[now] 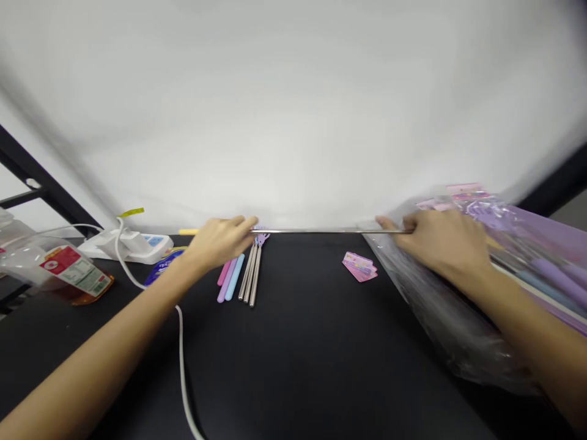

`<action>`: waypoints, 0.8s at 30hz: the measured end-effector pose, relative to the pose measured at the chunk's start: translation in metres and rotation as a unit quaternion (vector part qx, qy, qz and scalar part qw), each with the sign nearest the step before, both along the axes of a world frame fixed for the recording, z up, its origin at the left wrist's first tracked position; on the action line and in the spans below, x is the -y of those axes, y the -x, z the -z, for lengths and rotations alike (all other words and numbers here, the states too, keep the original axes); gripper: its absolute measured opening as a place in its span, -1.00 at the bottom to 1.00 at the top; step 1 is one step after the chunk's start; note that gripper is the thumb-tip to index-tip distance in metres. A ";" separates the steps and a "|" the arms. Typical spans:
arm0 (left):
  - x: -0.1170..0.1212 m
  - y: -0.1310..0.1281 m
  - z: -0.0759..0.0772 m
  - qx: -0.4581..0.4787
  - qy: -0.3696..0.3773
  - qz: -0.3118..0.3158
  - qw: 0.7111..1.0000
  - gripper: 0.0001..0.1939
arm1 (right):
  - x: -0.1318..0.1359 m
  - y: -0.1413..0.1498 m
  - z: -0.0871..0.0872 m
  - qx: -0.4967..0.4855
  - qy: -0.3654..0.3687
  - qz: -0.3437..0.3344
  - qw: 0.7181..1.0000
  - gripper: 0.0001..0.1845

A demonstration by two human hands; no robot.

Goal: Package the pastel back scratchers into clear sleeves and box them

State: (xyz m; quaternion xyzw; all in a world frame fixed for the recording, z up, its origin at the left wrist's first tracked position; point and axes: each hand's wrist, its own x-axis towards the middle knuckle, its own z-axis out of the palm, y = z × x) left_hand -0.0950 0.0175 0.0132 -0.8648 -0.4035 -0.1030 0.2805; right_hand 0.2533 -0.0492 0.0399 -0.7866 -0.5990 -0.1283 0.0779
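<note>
A thin metal rod stretches level between two bare hands near the back edge of a black table, the left hand's grip closed around its left end, beside a yellow handle. The right hand's grip clasps the right end, next to clear plastic packaging, so the rod's long middle lies bare between both grips.

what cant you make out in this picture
All in the head view:
metal rod: left end hidden by left hand
yellow stick: right end, behind that hand
pink cards: print too small and blurred
white cable: cut off by bottom edge
bottle: cut off by left edge
</note>
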 end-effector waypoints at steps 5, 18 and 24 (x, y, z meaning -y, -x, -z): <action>-0.023 0.036 -0.003 0.011 -0.020 -0.054 0.998 -0.76 | 0.001 -0.020 -0.007 0.018 -0.040 0.019 0.999 -0.38; -0.009 0.036 -0.003 0.078 -0.006 -0.070 0.994 -0.76 | 0.003 -0.001 0.002 0.017 -0.023 -0.014 0.999 -0.46; 0.027 -0.059 0.005 0.122 0.057 0.075 0.988 -0.77 | 0.009 0.056 0.013 -0.003 -0.006 -0.080 0.997 -0.46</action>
